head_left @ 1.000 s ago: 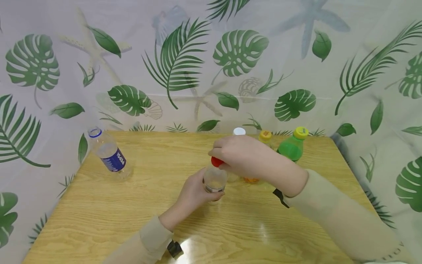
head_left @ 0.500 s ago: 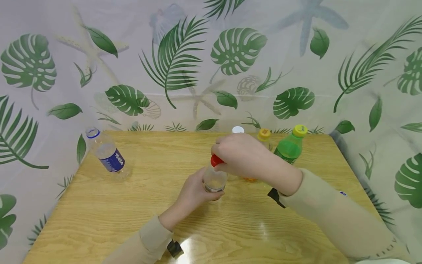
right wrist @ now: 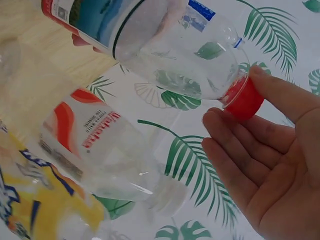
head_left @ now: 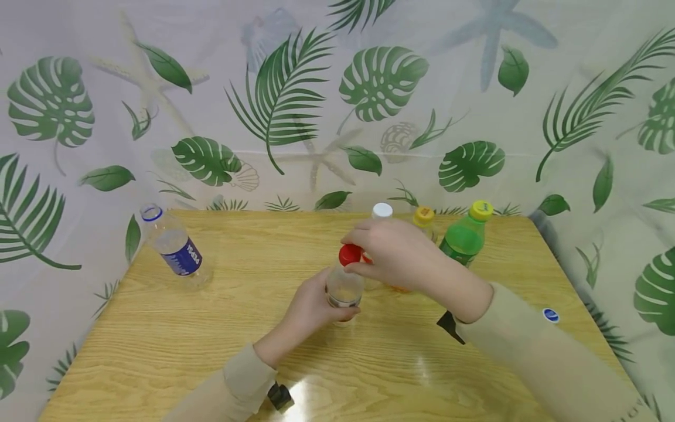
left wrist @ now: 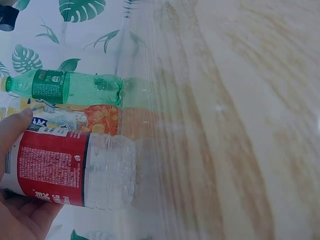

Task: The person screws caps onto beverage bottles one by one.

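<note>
A clear plastic bottle [head_left: 344, 286] with a red label [left wrist: 52, 165] stands near the middle of the table. My left hand [head_left: 315, 302] grips it round the label, thumb at the front. On its neck sits a red cap [head_left: 350, 254]. My right hand [head_left: 401, 252] holds this cap from the right; in the right wrist view the thumb tip rests on one side of the cap [right wrist: 243, 98] and the fingers lie loosely at the other. The forearm and right hand partly hide the bottles behind.
An uncapped Pepsi bottle [head_left: 181, 255] stands at the left back. Close behind my right hand are a white-capped bottle [head_left: 382, 211], a yellow-capped bottle [head_left: 424, 217] with orange at its base, and a green bottle [head_left: 464, 237]. A small blue-and-white disc [head_left: 551, 315] lies at the right.
My right hand's fingers have loosened and shifted slightly right, so more of the red cap shows. The blue-and-white disc has come out from behind my right sleeve. My left hand stays put.
</note>
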`<state>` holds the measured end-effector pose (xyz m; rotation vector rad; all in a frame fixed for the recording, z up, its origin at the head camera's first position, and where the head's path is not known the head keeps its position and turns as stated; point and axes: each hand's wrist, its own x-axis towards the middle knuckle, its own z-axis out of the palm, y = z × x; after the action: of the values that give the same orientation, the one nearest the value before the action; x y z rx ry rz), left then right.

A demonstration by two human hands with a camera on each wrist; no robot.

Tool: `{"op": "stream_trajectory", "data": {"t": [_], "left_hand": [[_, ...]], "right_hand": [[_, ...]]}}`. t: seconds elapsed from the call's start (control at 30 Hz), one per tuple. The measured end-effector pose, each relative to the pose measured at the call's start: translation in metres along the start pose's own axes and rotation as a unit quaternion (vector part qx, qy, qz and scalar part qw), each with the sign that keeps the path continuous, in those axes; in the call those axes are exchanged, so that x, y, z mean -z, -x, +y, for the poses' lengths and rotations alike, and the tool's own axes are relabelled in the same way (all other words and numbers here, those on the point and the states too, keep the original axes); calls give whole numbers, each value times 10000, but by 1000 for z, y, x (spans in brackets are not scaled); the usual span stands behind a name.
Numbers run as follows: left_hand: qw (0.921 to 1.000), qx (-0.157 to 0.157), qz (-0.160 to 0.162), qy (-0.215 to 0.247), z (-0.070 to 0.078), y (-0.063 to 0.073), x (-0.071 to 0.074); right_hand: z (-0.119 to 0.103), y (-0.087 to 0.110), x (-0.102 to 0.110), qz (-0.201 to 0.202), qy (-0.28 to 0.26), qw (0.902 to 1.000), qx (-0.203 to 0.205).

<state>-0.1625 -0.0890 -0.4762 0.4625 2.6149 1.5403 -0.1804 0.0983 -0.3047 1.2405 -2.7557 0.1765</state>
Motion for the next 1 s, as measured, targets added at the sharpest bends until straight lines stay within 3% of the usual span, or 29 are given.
{"op": "stream_trajectory", "data": {"t": [0.27, 0.47, 0.63, 1.0], "left_hand": [[9999, -81, 57, 61, 0, 0, -1], [9998, -174, 104, 3, -1, 0, 0], [9998, -150, 136, 26, -2, 0, -1], [9996, -215, 206, -19, -2, 1, -1]], "right_hand": [[15, 15, -21, 479, -734, 9961, -89], [20, 26, -42, 594, -1112, 9920, -113], [21, 33, -61, 552, -1463, 9875, -217], [19, 41, -99, 384, -2059, 9741, -852]]}}
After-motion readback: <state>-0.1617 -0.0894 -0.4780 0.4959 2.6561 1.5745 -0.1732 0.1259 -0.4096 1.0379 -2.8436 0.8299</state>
